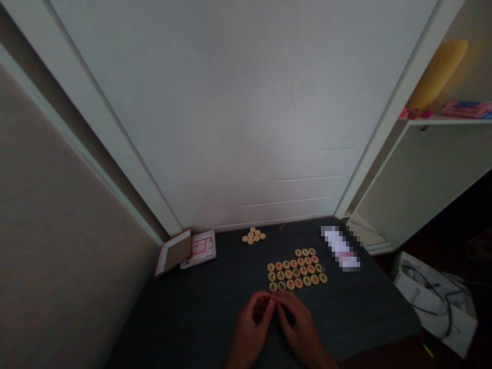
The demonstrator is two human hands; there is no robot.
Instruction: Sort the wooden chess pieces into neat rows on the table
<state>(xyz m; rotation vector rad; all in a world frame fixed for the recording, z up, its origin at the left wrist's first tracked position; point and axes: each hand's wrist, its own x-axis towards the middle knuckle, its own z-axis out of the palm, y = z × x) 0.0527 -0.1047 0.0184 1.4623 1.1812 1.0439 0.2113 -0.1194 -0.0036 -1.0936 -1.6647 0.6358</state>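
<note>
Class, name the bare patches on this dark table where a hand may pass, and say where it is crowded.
Bare: the table between the box and the left hand; the near right corner beside the right hand; a strip between the small pile and the rows of pieces. Crowded: the middle, where both hands meet close under the rows.

Illumination is dim. The pale wall panel (246,102) is the brightest area; the dark tabletop (192,318) below it is underexposed. Below the panel, the left hand (249,330) and right hand (302,330) render dark and soft. Straight edges beside the panel splay outward from wide-angle distortion.
</note>
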